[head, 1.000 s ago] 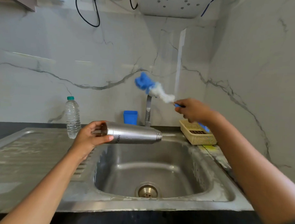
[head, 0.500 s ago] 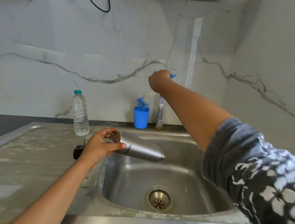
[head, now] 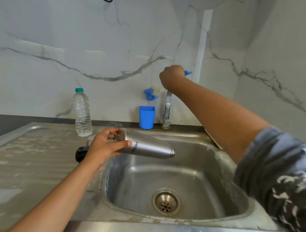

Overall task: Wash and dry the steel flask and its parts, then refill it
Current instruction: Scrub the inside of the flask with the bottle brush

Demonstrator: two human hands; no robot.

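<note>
My left hand (head: 103, 147) grips the steel flask (head: 147, 148) by its base. The flask lies almost level over the sink basin (head: 207, 179), its open mouth pointing right and slightly down. My right hand (head: 171, 76) is raised above the tap (head: 167, 107) and holds a bottle brush by its blue handle (head: 187, 72). The blue-and-white brush head (head: 150, 94) hangs just above a blue cup (head: 146, 117) at the back wall. A black cap (head: 80, 154) lies on the drainboard, partly hidden behind my left hand.
A clear plastic water bottle (head: 82, 112) with a green cap stands at the back of the wet drainboard (head: 32, 159). The drain (head: 166, 202) sits at the basin's bottom. Marble walls close in behind and on the right.
My right hand swung the brush from right of the tap to above it, turning the brush head down over the blue cup. The flask's mouth dipped slightly.
</note>
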